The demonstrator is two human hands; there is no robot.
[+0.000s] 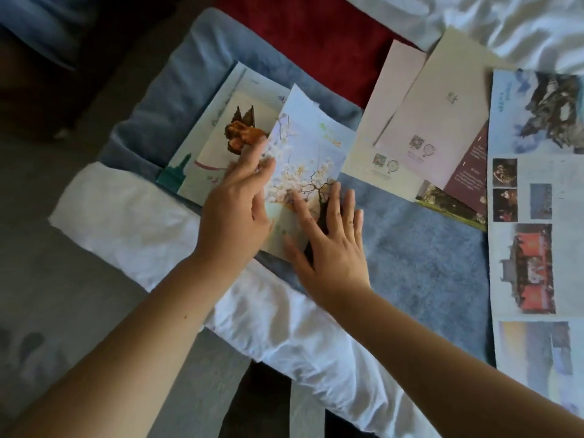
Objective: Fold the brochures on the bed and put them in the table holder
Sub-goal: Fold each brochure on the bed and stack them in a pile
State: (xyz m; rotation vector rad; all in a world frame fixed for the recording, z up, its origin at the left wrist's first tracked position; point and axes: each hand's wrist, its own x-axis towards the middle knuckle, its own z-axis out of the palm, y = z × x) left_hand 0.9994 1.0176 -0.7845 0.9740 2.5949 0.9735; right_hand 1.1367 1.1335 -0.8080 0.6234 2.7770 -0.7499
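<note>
A blossom-tree brochure (pixel 308 153) lies folded on the blue blanket (pixel 420 248) of the bed. My left hand (pixel 237 207) holds its left edge, fingers curled over the paper. My right hand (pixel 328 245) lies flat on its lower right part, fingers spread. Under and left of it sits a stack of brochures (pixel 215 131) with a brown figure picture. To the right lie a pink and cream brochure (pixel 423 121) and a long unfolded brochure (pixel 537 216) with photos. No table holder is in view.
A white sheet (pixel 142 222) runs along the bed's near edge. A red cloth (pixel 316 42) lies at the back, rumpled white bedding (pixel 505 23) at top right. Grey floor (pixel 47 279) is to the left.
</note>
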